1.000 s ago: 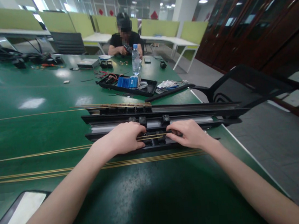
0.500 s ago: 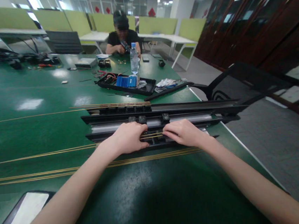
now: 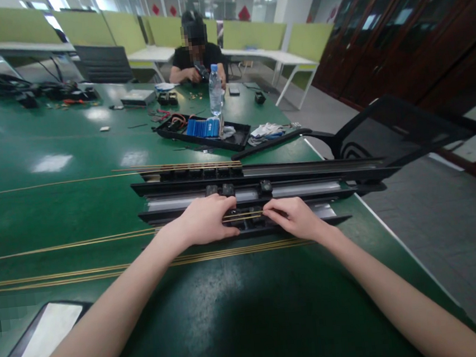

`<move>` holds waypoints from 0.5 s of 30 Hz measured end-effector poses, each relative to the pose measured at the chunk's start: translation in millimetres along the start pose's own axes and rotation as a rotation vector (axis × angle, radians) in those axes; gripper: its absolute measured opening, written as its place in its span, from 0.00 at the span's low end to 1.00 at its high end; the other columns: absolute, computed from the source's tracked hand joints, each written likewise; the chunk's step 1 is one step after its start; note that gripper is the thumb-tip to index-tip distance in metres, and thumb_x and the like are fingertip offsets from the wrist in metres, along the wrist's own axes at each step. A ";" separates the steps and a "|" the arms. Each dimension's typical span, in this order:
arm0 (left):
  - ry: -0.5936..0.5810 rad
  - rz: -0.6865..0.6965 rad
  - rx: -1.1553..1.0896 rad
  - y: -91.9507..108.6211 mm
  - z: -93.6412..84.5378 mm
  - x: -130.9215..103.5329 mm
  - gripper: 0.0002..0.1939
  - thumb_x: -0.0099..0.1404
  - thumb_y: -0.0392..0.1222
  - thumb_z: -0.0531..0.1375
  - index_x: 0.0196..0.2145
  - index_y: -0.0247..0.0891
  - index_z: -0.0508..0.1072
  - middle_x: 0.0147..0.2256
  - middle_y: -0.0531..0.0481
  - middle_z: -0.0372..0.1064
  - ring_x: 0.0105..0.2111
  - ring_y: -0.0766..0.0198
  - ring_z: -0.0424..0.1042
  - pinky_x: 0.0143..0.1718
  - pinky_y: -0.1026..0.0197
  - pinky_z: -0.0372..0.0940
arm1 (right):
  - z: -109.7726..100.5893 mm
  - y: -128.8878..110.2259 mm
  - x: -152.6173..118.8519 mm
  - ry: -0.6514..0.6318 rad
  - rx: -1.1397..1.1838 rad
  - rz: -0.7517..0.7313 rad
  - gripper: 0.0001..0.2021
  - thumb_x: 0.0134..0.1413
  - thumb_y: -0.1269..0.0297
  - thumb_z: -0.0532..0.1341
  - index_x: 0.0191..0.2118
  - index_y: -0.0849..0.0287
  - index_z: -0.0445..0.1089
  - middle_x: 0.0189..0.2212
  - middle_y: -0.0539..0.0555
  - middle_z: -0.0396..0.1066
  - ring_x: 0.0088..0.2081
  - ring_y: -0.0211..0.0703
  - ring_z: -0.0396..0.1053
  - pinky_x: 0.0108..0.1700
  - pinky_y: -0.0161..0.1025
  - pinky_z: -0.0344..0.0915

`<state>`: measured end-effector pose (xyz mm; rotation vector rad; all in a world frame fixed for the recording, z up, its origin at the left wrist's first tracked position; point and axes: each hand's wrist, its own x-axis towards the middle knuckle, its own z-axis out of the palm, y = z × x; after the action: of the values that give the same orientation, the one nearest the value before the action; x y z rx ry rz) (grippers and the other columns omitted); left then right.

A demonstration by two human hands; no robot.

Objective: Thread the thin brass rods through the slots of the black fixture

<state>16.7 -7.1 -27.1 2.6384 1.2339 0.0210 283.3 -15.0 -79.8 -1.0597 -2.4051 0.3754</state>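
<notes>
Brought closer together since one second ago: left hand (image 3: 209,219), right hand (image 3: 294,216) | thin rods (image 3: 244,214) pinched near ends by right hand, over near channel (image 3: 334,221); left hand's grip cannot be told | far rods (image 3: 198,165) already laid along far blocks (image 3: 208,174); on middle blocks (image 3: 228,190) none seen; loose rods (image 3: 228,252) remain on table (image 3: 235,319)

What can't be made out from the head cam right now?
All in the head view:
Left hand: whether it grips the thin rods; its own back hides this.
Rods' right ends: hidden by the right hand.
Dark flat object: cut off by the left edge, partly behind the left forearm.
Bottle: any lettering too small and blurred.
</notes>
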 end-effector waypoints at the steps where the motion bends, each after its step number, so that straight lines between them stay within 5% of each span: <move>1: 0.001 0.002 -0.012 -0.8 0.8 -0.5 0.21 0.58 0.57 0.62 0.43 0.42 0.69 0.45 0.45 0.74 0.43 0.52 0.74 0.39 0.55 0.67 | 1.1 0.3 -0.5 0.008 0.010 0.004 0.11 0.68 0.60 0.55 0.39 0.56 0.73 0.33 0.52 0.78 0.32 0.41 0.74 0.36 0.35 0.62; 15: 0.107 0.018 -0.030 -8.9 16.3 -18.5 0.21 0.64 0.58 0.59 0.47 0.41 0.71 0.43 0.44 0.73 0.44 0.53 0.72 0.45 0.53 0.67 | 5.2 -10.3 -3.5 0.016 0.033 0.031 0.11 0.68 0.61 0.55 0.40 0.56 0.74 0.35 0.53 0.79 0.34 0.41 0.75 0.38 0.36 0.64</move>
<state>-0.2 -18.9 -43.4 2.6538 1.2318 0.1841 276.4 -24.7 -80.9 -1.0829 -2.3620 0.4148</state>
